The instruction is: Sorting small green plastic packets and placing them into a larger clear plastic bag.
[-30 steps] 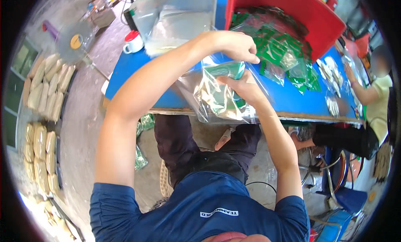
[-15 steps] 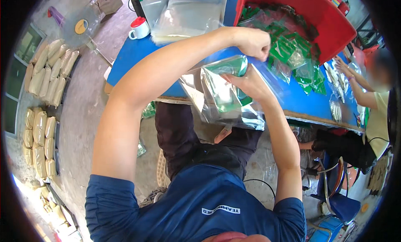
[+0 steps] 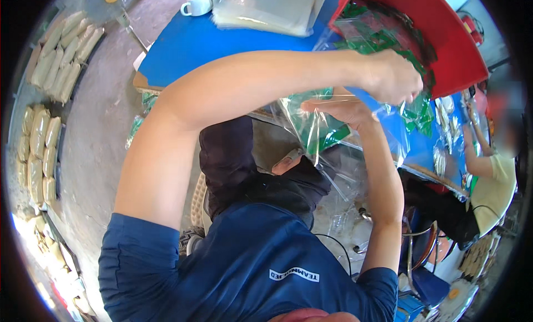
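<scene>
My left arm crosses in front of me to the right. My left hand point(image 3: 395, 78) is closed near the red bin, with clear film reaching up to its fingertips. Below it, my right hand point(image 3: 341, 108) grips a clear plastic bag point(image 3: 316, 136) with a green panel, the thumb lying across the front. The bag hangs tilted over the table's near edge, above my lap, and its loose film spreads toward the right forearm. Glare and motion blur hide where the film's edges end. Green packets point(image 3: 413, 113) lie on the table just beyond my left hand.
A tipped red bin point(image 3: 458, 55) holds many green packets. On the blue table point(image 3: 189, 50) are a stack of clear bags point(image 3: 266, 11) and a white mug point(image 3: 198, 2) with a red lid. At right sits a co-worker point(image 3: 494, 183) beside silvery packets. Filled sacks point(image 3: 41, 150) line the left floor.
My left hand has moved right and slightly down, past my right hand, with the clear film spread between them. The bag has turned and hangs lower. The whole view has shifted.
</scene>
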`<state>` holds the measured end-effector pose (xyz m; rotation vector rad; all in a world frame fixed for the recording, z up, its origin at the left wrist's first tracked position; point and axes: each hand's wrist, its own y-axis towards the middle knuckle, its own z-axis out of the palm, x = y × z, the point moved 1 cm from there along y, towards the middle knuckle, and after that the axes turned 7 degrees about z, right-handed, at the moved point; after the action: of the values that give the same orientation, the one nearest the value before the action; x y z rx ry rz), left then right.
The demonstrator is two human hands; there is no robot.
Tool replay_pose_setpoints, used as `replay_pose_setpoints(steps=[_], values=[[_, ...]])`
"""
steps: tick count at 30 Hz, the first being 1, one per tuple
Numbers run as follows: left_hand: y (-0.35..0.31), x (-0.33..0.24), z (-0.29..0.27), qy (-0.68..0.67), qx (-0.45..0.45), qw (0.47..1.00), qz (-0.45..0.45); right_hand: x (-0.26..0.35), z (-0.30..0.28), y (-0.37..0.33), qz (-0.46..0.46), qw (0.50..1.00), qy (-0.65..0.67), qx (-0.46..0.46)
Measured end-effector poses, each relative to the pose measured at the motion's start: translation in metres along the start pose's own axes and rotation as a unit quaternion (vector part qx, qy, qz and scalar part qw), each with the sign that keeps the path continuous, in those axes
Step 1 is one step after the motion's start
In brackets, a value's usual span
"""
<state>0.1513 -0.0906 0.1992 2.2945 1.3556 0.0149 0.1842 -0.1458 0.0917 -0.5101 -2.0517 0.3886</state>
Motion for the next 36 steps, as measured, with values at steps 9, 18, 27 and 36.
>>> replay_pose_setpoints(steps=[9, 18, 27, 36], values=[[0.006, 0.035, -0.011, 0.009, 0.153, 0.988, -0.014, 0.014, -0.002, -0.008, 0.018, 0.999, 0.030, -0.027], [0.015, 0.010, -0.022, 0.025, 0.035, 0.998, 0.053, 0.011, -0.001, 0.000, -0.061, 0.995, 0.073, -0.005], [-0.085, -0.005, -0.017, -0.226, -0.582, 0.781, -0.022, -0.020, -0.019, -0.021, -0.053, 0.954, 0.266, -0.129], [-0.177, 0.010, 0.118, -0.558, -0.551, 0.506, -0.359, -0.035, -0.003, 0.006, -0.026, 0.917, 0.397, -0.008]])
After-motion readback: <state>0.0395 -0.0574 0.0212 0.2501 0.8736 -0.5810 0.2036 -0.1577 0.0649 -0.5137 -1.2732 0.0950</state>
